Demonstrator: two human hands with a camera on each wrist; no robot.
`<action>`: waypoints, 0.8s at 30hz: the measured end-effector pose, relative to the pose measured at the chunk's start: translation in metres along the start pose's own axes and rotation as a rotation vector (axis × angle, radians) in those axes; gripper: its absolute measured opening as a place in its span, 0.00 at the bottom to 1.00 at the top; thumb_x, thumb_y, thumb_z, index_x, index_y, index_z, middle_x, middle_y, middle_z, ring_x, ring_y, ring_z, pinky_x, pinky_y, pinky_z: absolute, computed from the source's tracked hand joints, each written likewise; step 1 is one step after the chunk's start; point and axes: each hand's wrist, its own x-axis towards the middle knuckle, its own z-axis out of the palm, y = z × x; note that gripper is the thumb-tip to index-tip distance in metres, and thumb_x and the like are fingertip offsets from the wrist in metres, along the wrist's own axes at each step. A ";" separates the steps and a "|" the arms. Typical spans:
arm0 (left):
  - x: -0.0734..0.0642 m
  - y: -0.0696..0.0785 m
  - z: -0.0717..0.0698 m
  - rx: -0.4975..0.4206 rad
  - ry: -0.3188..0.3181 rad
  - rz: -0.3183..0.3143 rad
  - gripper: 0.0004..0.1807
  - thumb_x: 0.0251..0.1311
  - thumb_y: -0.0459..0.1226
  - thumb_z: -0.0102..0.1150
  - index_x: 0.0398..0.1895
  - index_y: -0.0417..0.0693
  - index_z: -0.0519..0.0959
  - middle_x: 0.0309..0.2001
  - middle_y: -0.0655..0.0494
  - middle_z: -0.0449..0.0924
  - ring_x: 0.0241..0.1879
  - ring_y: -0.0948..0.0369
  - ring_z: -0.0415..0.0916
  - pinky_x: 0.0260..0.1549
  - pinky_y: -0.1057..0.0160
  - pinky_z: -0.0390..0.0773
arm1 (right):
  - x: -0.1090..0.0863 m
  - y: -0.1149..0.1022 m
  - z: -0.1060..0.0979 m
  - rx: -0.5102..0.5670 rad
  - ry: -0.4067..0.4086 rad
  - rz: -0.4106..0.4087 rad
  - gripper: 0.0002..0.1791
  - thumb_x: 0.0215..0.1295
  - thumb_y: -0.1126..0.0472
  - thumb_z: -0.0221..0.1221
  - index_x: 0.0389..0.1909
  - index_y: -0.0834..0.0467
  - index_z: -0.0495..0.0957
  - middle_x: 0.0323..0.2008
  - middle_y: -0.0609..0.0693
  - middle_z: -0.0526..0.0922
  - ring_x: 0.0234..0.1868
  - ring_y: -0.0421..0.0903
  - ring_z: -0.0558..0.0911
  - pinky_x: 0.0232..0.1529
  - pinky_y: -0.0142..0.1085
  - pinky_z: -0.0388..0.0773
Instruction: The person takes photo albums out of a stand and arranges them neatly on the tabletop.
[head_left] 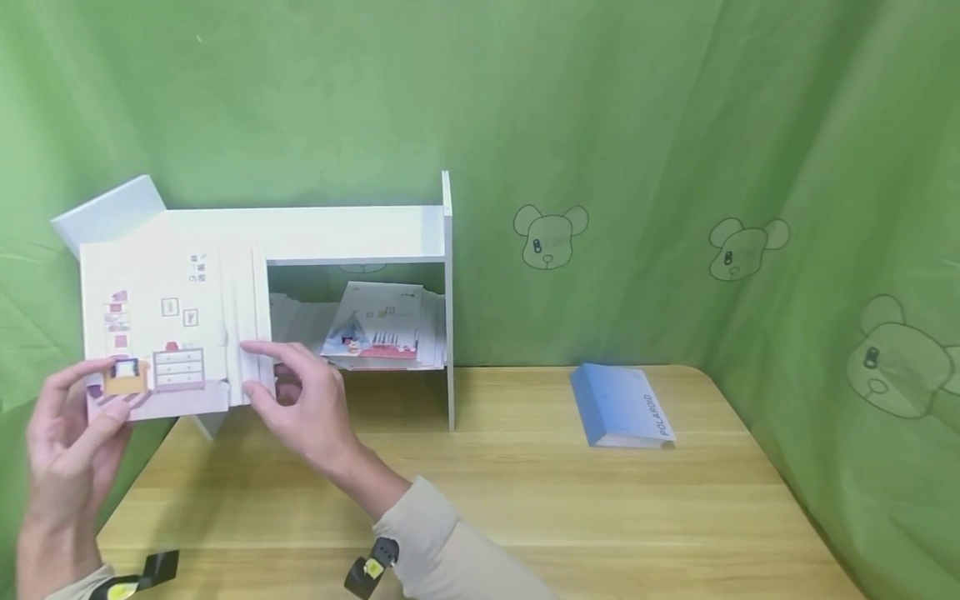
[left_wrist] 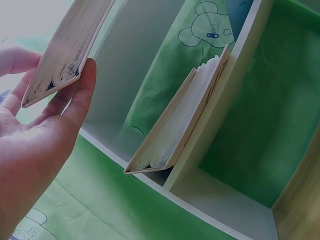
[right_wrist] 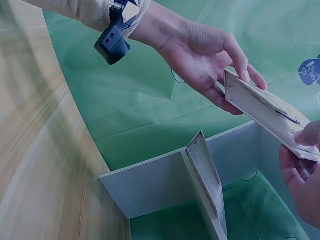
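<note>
A book with a white illustrated cover (head_left: 165,283) of drawn furniture is held up in front of the left part of the white shelf. My left hand (head_left: 75,450) grips its lower left corner, with the thumb and a finger on the cover. At its right edge, the thumb and fingers of my right hand (head_left: 311,408) pinch the book. The left wrist view shows the page edges of the held book (left_wrist: 70,40) between thumb and fingers. Both hands grip opposite ends of the book (right_wrist: 265,110) in the right wrist view.
On the board of the white shelf (head_left: 300,233) lies a similar illustrated book (head_left: 390,304) beside other white ones. A blue book marked POLAROID (head_left: 630,408) lies at the back right of the wooden table (head_left: 600,517). Green cloth (head_left: 637,100) hangs behind and at the sides.
</note>
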 end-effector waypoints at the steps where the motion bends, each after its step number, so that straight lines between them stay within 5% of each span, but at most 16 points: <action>1: 0.000 0.000 0.001 0.001 -0.003 -0.002 0.29 0.54 0.10 0.27 0.63 0.22 0.51 0.67 0.27 0.49 0.61 0.43 0.63 0.61 0.54 0.68 | -0.001 -0.001 -0.001 -0.004 0.003 -0.002 0.22 0.59 0.69 0.62 0.55 0.55 0.75 0.44 0.47 0.77 0.42 0.33 0.79 0.37 0.21 0.79; 8: -0.002 0.002 0.008 -0.021 -0.002 0.001 0.29 0.53 0.10 0.26 0.62 0.21 0.51 0.67 0.27 0.48 0.62 0.42 0.62 0.61 0.53 0.68 | -0.007 -0.014 -0.008 -0.016 0.006 -0.015 0.22 0.58 0.70 0.62 0.55 0.57 0.75 0.45 0.50 0.78 0.40 0.32 0.78 0.36 0.20 0.79; 14: -0.002 0.000 0.010 -0.104 -0.069 0.006 0.29 0.52 0.09 0.27 0.61 0.20 0.51 0.67 0.26 0.49 0.63 0.40 0.60 0.62 0.50 0.67 | -0.011 -0.041 -0.024 -0.011 -0.001 -0.037 0.21 0.57 0.74 0.61 0.53 0.64 0.75 0.45 0.58 0.79 0.40 0.38 0.81 0.36 0.21 0.79; 24: -0.004 -0.003 0.017 -0.087 -0.136 0.007 0.28 0.53 0.10 0.28 0.61 0.21 0.49 0.66 0.28 0.51 0.63 0.42 0.60 0.61 0.52 0.69 | -0.016 -0.054 -0.040 -0.034 -0.015 -0.063 0.20 0.57 0.74 0.61 0.53 0.65 0.75 0.47 0.58 0.79 0.40 0.38 0.81 0.37 0.20 0.78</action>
